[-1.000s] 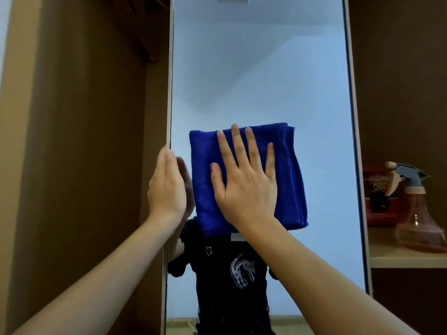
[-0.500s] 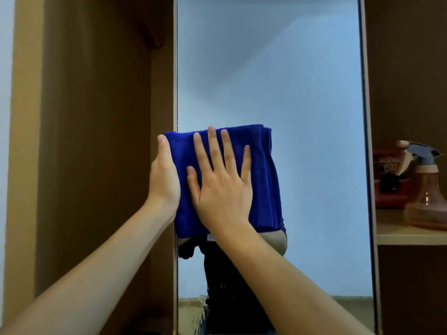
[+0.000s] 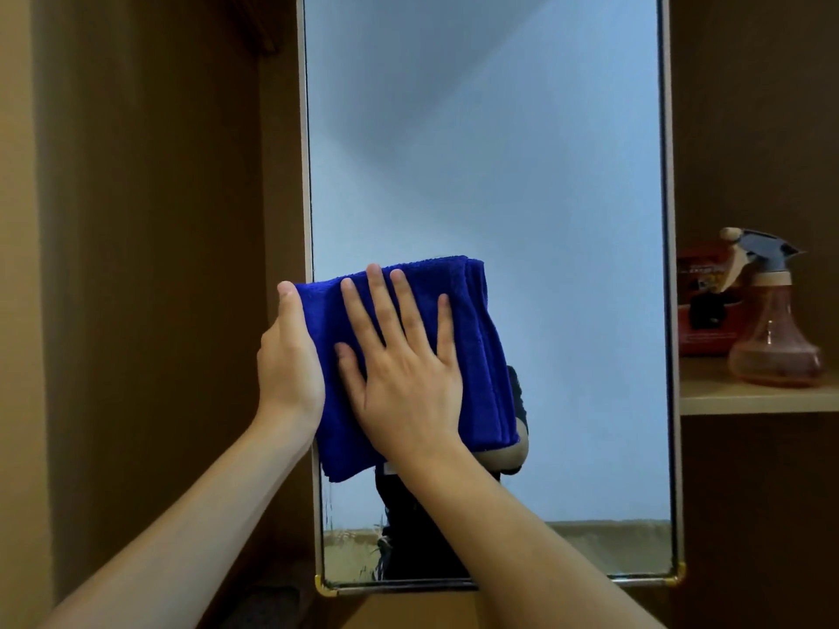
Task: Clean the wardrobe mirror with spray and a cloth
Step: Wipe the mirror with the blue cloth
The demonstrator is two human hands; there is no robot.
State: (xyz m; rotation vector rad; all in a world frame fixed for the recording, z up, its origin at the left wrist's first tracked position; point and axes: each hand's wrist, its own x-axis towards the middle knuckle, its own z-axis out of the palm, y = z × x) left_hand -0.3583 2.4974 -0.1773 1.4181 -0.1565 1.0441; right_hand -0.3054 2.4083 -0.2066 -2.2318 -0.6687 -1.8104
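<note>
Head | R hand [image 3: 404, 379] flat, fingers spread on cloth [image 3: 472, 356] | L grip [image 3: 290, 360] clasps mirror [image 3: 499, 152] edge

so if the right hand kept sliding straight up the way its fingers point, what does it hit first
Probably nothing: above the right hand lies the blue cloth's top edge, then bare mirror up to the picture's top.

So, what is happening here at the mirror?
A person is wiping the mirror with a folded blue cloth. The right hand presses flat on the cloth, near the mirror's left edge. The left hand holds that edge of the mirror. The spray bottle stands unused on the shelf to the right, with a red box behind it.
</note>
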